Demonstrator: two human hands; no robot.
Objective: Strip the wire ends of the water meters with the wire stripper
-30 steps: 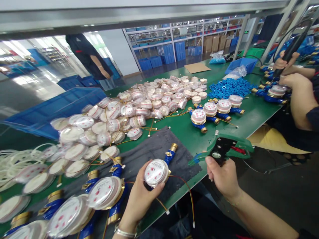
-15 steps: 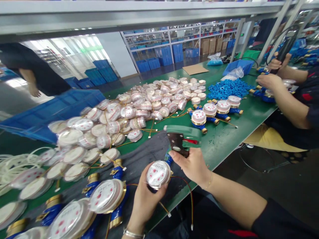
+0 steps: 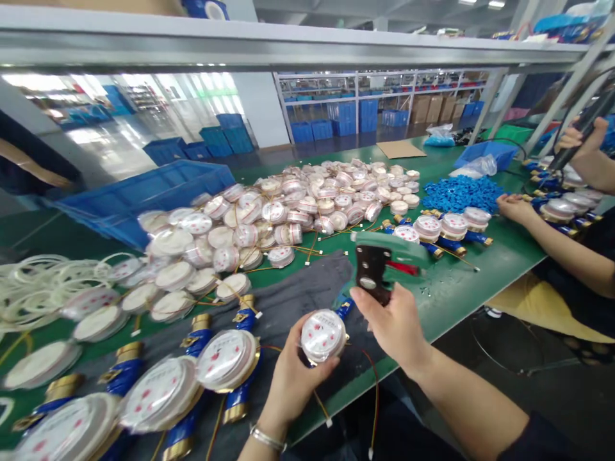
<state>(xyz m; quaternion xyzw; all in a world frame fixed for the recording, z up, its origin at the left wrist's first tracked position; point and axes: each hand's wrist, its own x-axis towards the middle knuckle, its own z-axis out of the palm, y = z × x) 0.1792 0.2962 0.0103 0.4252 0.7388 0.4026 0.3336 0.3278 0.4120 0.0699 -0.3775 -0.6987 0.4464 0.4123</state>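
Note:
Near the table's front edge, my left hand [image 3: 300, 374] is wrapped round a round meter [image 3: 323, 335] with a white, red-marked face under clear film. Thin wires hang down beside it. My right hand [image 3: 396, 323] grips a green and black hand tool [image 3: 377, 266] with a red part, held just above and right of the meter. Part of a blue fitting [image 3: 344, 308] shows between the two hands. To the left, several meters on blue and brass bodies [image 3: 225, 360] rest on a dark cloth [image 3: 293, 298].
Behind lies a heap of wrapped round discs [image 3: 298, 205], with a blue crate [image 3: 144, 198] to its left. White rings [image 3: 43, 282] lie far left. Blue clips [image 3: 461, 194] and more meters [image 3: 454, 225] sit to the right, near a person's hands [image 3: 516, 210]. A metal shelf beam [image 3: 288, 48] crosses overhead.
The view has swung, so most things sit further right and more overhead shelf shows. The tool is a little higher above the held meter. The person on the right has moved their hands apart.

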